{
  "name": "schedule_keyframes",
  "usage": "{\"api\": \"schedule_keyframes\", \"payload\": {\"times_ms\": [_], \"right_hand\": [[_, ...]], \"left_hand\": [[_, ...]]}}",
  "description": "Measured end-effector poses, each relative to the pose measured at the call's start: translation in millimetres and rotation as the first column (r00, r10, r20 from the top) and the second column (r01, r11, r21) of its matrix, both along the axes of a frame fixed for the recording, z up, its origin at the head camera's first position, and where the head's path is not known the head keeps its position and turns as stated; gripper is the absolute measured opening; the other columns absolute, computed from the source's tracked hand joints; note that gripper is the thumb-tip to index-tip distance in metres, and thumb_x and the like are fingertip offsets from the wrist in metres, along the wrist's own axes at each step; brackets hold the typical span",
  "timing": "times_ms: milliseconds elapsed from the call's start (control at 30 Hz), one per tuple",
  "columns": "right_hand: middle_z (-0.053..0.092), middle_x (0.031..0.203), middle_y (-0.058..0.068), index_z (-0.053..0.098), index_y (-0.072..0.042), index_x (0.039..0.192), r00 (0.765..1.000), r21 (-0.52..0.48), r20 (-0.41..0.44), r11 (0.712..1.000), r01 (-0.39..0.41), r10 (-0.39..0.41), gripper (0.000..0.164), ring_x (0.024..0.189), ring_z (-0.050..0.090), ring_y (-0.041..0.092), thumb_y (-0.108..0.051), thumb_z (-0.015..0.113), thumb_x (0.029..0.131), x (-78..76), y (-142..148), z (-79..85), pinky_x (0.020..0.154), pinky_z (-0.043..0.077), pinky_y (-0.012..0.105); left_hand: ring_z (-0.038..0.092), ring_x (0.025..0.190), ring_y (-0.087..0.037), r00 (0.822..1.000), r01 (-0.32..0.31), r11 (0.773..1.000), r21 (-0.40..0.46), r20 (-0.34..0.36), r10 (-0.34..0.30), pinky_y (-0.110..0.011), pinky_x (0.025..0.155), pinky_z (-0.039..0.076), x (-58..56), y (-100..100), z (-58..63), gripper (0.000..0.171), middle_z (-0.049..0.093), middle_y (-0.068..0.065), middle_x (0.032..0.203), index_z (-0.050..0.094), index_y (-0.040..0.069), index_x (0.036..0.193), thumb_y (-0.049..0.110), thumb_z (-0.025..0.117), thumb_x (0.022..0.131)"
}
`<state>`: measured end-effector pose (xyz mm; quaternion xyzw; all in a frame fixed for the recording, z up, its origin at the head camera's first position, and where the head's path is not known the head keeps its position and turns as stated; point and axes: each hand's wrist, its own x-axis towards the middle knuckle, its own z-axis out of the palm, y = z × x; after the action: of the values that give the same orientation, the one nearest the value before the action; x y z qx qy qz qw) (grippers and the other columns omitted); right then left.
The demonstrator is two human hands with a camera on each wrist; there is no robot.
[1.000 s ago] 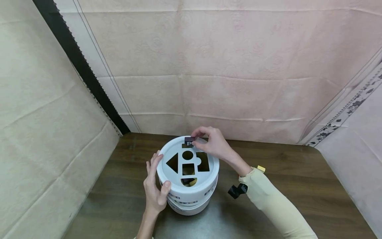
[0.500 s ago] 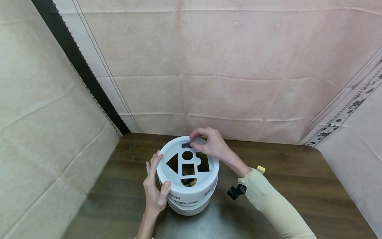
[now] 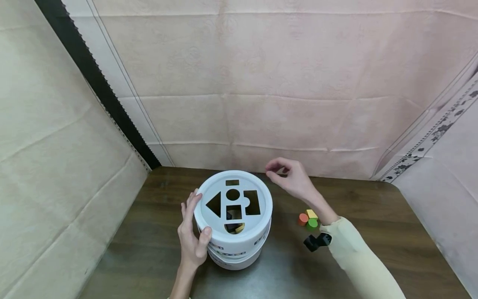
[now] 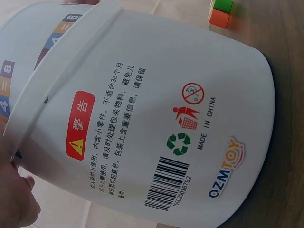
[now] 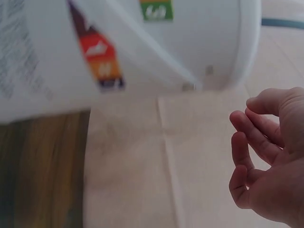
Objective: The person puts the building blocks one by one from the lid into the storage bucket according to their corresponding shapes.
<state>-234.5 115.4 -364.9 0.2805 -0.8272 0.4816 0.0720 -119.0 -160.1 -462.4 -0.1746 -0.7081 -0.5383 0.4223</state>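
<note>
A person's left hand, fingers spread, rests against the side of a smooth white bucket standing on a dark wood-grain tabletop. Its round lid has cut-outs including a triangle, circle, square and narrow rectangle. To the right cluster glossy blocks: a green round, an orange-red round and an angular yellow. Beyond them, the right hand hovers apart from the lid, fingers loosely curled, thumb near the index fingertip. Behind hangs creased, pale pinkish cloth.
</note>
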Motion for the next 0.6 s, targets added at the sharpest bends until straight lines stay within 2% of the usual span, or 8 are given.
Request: {"api": "schedule_keyframes", "payload": {"times_ms": [267, 600], "right_hand": [[0.071, 0.102, 0.011, 0.071, -0.004, 0.108, 0.996, 0.002, 0.043, 0.996, 0.084, -0.084, 0.015, 0.090, 0.065, 0.022, -0.006, 0.070, 0.093, 4.9, 56.5, -25.5, 0.076, 0.051, 0.026], [0.071, 0.101, 0.012, 0.070, 0.000, 0.111, 0.962, 0.053, 0.086, 0.966, 0.254, -0.257, 0.020, 0.087, 0.062, 0.012, -0.008, 0.071, 0.092, 17.4, 115.7, -68.3, 0.073, 0.048, 0.022]], "left_hand": [[0.041, 0.138, -0.041, 1.000, -0.002, 1.000, -0.003, -0.007, 0.002, -0.074, 0.106, 0.009, -0.8, -0.2, 0.2, 0.070, 0.053, -0.020, 0.143, 0.054, -0.003, 0.139, 0.047, 0.056, 0.090], [0.041, 0.138, -0.041, 1.000, -0.005, 1.000, -0.002, -0.006, 0.005, -0.076, 0.104, 0.009, -0.9, -0.2, -0.5, 0.069, 0.053, -0.020, 0.142, 0.054, -0.003, 0.139, 0.046, 0.056, 0.090]]}}
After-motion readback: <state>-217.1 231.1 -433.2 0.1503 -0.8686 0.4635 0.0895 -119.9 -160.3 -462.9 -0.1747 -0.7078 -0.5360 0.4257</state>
